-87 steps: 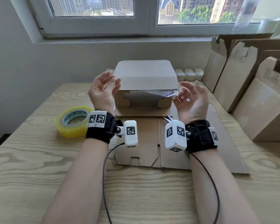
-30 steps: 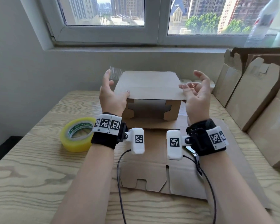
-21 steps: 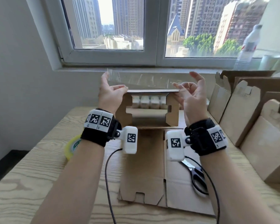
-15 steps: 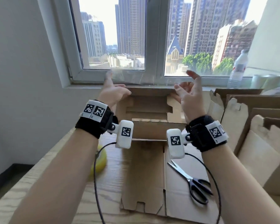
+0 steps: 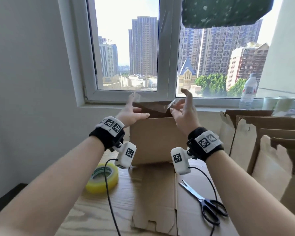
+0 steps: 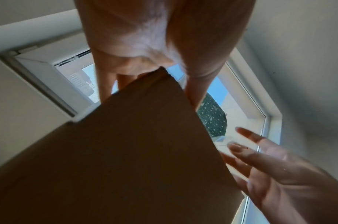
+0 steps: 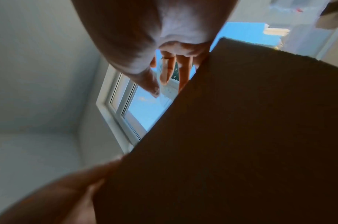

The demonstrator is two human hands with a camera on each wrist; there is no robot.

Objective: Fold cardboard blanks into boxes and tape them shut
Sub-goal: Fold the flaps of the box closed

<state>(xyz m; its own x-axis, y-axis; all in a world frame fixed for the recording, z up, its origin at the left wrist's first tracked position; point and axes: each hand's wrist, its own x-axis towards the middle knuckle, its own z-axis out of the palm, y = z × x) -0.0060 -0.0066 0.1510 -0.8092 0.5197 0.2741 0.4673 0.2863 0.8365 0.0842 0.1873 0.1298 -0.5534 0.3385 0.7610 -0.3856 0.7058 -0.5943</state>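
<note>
**Box held up at the window, tape stretched across its top**

While the wooden table (image 5: pixel 95 217) carries the loose gear, the folded cardboard box (image 5: pixel 153 140) is held up between both hands in front of the window (image 5: pixel 134 48), its plain brown side toward the camera. Flat cardboard blanks (image 5: pixel 153 198) lie on the table beneath it, and more blanks (image 5: pixel 262 142) lean upright along the right side.

A strip of clear tape (image 5: pixel 153 103) spans the top of the box from one hand to the other. The left hand (image 5: pixel 131 113) is at the upper left corner, thumb lying along the front top edge, fingers raised with the tape's left end at their tips. The right hand (image 5: pixel 184 111) is at the upper right corner with fingers spread and lifted, the tape's other end pinched near its fingertips; how firmly, the blur hides.

A yellow tape roll (image 5: pixel 101 179) lies on the table to the left, and black-handled scissors (image 5: pixel 204 203) rest on the flat blanks to the right. A water bottle (image 5: pixel 248 91) stands on the sill.
</note>
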